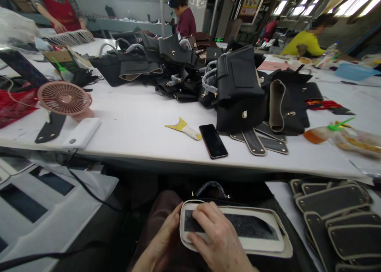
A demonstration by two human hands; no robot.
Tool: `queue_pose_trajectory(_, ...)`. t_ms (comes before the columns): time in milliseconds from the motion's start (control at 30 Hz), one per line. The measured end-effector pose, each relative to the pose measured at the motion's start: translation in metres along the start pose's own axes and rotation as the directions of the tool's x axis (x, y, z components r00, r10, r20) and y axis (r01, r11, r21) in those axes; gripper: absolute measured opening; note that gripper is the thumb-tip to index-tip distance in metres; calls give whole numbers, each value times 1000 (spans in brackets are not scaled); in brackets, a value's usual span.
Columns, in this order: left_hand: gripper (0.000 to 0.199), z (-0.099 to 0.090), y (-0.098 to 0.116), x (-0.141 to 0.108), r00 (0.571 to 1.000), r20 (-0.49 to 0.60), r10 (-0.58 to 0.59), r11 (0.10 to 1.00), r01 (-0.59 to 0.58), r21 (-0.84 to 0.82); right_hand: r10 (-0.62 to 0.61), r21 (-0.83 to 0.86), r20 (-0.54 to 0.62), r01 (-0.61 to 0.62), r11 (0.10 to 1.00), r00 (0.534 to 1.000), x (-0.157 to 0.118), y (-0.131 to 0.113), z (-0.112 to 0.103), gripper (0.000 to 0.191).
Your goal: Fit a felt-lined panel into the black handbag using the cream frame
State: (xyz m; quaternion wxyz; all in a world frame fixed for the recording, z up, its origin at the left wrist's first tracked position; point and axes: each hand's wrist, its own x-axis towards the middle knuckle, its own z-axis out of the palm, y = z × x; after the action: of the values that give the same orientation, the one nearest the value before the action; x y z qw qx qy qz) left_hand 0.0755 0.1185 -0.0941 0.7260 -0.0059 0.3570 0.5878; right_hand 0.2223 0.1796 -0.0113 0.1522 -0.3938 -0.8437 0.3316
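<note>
A black handbag lies on my lap, its oblong bottom turned up toward me. A cream base board (pixel 262 243) with a dark strip (pixel 247 225) along its middle sits on that bottom, inside a pale raised rim. My left hand (pixel 166 232) grips the bag's left end, thumb along the rim and the other fingers hidden beneath. My right hand (pixel 216 232) is bent over the left half of the board, fingertips on the dark strip and thumb at the board's lower edge. Beyond them shows the bag's plastic-wrapped handle (pixel 212 185).
Several dark oblong panels with pale edges (pixel 333 200) are stacked at right. On the white table (pixel 127 125) are a phone (pixel 213 141), a yellow-and-white scraper-like piece (pixel 183 128), a pink fan (pixel 65 99), a white power bank (pixel 81 133) and black handbags (pixel 241 81). Other people work farther back.
</note>
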Motion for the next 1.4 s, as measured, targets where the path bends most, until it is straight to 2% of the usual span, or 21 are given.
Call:
queue_pose_trajectory(333,41,0,4,-2,999,-21,-34,999,35,23,-3,-28,-26,2,1000,1000,1,-2,1,27)
queue_pose_trajectory(467,36,9,10,-4,999,6,-46,998,45,31,-8,-16,-31,7,1000,999,1,-1,1,29)
queue_pose_trajectory(633,31,21,18,-8,998,24,-58,990,54,128,15,-3,-23,-15,1000,1000,-1,0,1,25)
queue_pose_trajectory(833,28,29,21,-13,995,5,-95,981,93,168,24,10,-14,-24,1000,1000,0,0,3,27)
queue_pose_trajectory(967,35,25,17,-10,999,-22,-44,969,48,243,29,15,-43,-28,999,999,0,0,6,28)
queue_pose_trajectory(1100,55,4,11,2,998,-51,45,947,-27,320,28,39,-68,-25,999,997,0,0,7,31)
queue_pose_trajectory(1200,59,-6,8,7,983,-101,156,899,-99,426,26,63,-62,-22,998,998,1,0,6,34)
queue_pose_trajectory(1400,46,15,14,-5,966,-97,239,808,-142,572,28,75,-75,-22,997,997,0,1,7,36)
